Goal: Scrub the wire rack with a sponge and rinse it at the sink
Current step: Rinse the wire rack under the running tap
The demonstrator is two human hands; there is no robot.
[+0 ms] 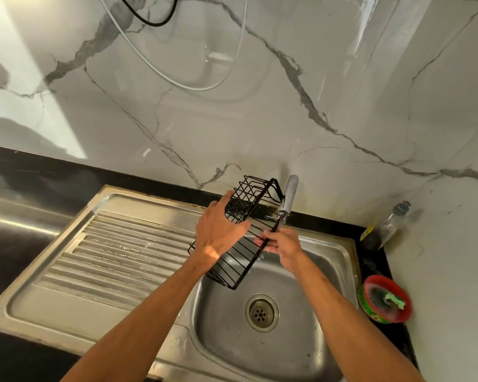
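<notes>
A black wire rack (253,197) is held tilted above the steel sink basin (295,337), its far end up near the chrome tap (289,194). My left hand (218,232) grips the rack's left side, thumb hooked over the wires. My right hand (283,242) pinches the rack's right rim under the tap. A thin stream of water runs off the rack by my right hand. A green sponge (395,299) lies in a red bowl (382,279) on the counter to the right.
The ribbed steel drainboard (113,252) lies left of the basin, whose drain (260,312) sits at its middle. A clear plastic bottle (389,221) stands in the back right corner. The marble wall (232,119) rises behind, with cables hanging on it.
</notes>
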